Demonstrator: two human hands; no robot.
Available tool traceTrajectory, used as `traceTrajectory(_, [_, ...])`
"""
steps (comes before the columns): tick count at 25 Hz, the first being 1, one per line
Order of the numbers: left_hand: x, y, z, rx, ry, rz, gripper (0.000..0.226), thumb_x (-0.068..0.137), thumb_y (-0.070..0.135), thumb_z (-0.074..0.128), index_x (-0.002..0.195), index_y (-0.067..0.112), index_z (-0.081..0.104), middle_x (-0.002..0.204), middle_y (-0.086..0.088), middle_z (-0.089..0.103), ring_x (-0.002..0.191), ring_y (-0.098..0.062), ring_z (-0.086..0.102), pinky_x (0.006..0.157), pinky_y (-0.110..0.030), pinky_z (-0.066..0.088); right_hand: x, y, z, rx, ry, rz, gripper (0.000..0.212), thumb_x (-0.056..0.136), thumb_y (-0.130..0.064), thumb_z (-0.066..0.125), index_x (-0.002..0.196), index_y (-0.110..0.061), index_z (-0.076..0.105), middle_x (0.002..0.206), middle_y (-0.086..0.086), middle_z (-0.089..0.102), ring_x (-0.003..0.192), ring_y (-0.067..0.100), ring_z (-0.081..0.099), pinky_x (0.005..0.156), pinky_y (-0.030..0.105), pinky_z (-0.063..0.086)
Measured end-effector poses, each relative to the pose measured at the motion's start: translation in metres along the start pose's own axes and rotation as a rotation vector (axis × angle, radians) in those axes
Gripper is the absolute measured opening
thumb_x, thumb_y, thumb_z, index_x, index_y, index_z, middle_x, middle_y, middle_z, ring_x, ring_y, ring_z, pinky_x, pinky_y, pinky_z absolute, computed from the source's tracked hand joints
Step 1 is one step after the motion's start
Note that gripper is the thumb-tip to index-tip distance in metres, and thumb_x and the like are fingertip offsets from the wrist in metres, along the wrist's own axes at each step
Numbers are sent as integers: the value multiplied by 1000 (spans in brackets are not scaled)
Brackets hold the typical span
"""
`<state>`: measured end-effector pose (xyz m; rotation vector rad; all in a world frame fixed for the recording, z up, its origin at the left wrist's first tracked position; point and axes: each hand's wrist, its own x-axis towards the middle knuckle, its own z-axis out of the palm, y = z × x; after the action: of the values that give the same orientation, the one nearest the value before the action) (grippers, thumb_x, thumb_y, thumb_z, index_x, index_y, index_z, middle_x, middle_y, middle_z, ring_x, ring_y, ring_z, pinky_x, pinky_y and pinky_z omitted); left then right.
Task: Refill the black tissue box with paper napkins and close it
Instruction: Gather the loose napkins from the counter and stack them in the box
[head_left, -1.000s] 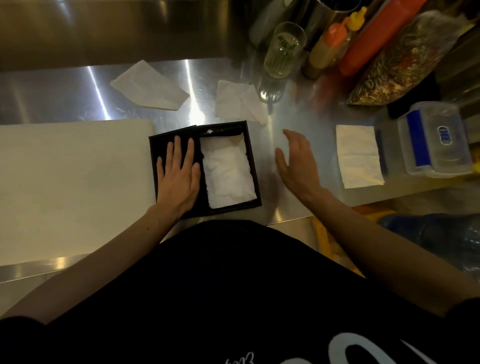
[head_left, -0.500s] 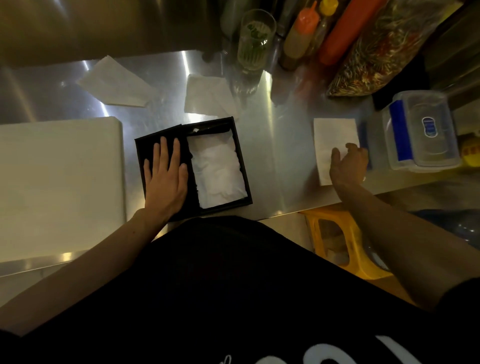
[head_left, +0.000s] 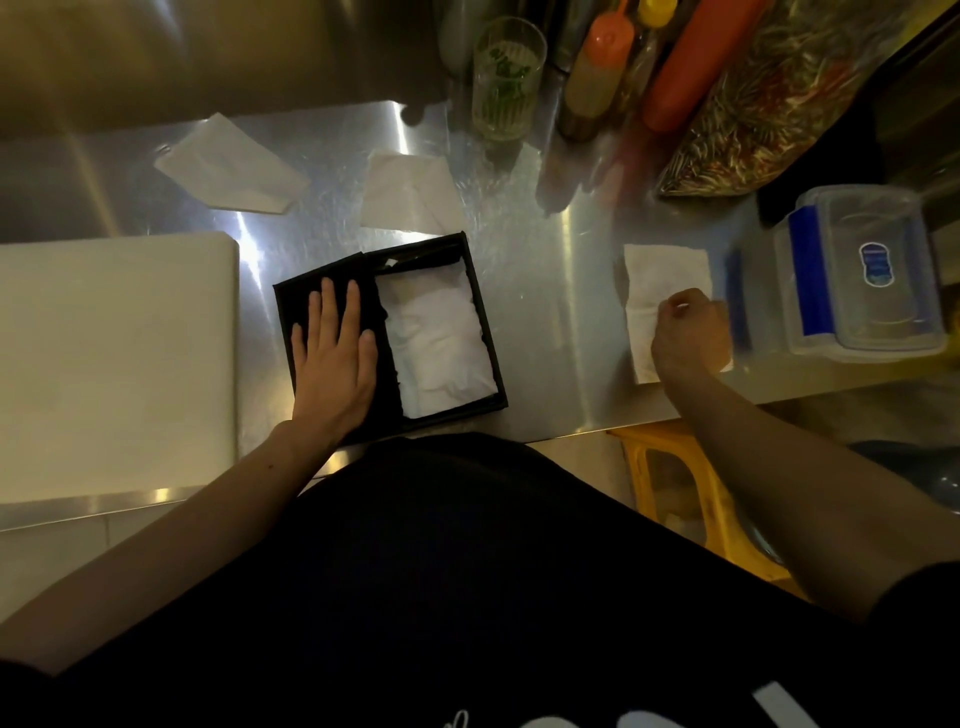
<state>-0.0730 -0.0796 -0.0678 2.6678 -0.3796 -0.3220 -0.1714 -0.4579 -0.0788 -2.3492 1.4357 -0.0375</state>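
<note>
The black tissue box (head_left: 480, 291) lies open on the steel counter near its front edge. White napkins (head_left: 441, 343) fill its right half. My left hand (head_left: 335, 358) rests flat on the box's dark left half, fingers spread. To the right, a folded white napkin (head_left: 662, 280) lies on the counter, and my right hand (head_left: 688, 338) is over its near end with fingers curled onto it. Two more loose napkins lie behind the box, one at the far left (head_left: 231, 169) and one in the middle (head_left: 408, 192).
A white cutting board (head_left: 114, 364) covers the counter's left side. A glass (head_left: 506, 78), sauce bottles (head_left: 597, 73) and a bag of dried chillies (head_left: 769, 98) stand at the back right. A clear plastic container (head_left: 857, 275) sits right of the napkin. A yellow stool (head_left: 670, 478) stands below the counter edge.
My right hand has moved right from beside the box to the folded napkin and curled its fingers on it. My left hand has stayed on the box.
</note>
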Motion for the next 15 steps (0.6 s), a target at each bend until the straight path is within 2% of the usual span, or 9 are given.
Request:
traceTrajectory(6, [0, -3, 1, -10, -5, 19, 56, 102, 39, 16, 155, 28, 4, 164, -4, -2, 151, -20, -5, 119, -46, -3, -36, -28, -7, 282, -15, -222, 15, 96, -26, 56, 100, -13, 63, 106, 8, 63, 95, 22, 62, 80, 26, 46])
traceTrajectory(9, [1, -4, 1, 8, -1, 24, 56, 102, 40, 15, 155, 29, 3, 164, -4, -3, 151, -21, -4, 118, -45, -3, -68, -64, -18, 394, -40, -408, 7, 94, -26, 59, 94, -20, 62, 97, 1, 63, 82, 10, 59, 74, 24, 51])
traceTrajectory(11, [1, -6, 0, 22, -2, 31, 56, 102, 41, 15, 155, 30, 2, 164, -4, -3, 151, -21, -4, 118, -45, -3, -92, -89, -26, 492, -62, -498, 3, 92, -25, 61, 89, -26, 61, 90, -5, 62, 76, 4, 58, 68, 15, 48])
traceTrajectory(15, [2, -12, 0, 25, -15, 47, 57, 101, 45, 15, 155, 31, 3, 164, -4, -3, 151, -21, -4, 119, -45, -2, -136, -127, -24, 585, -160, -569, 4, 88, -26, 63, 85, -27, 62, 82, -10, 63, 74, 1, 59, 65, 13, 48])
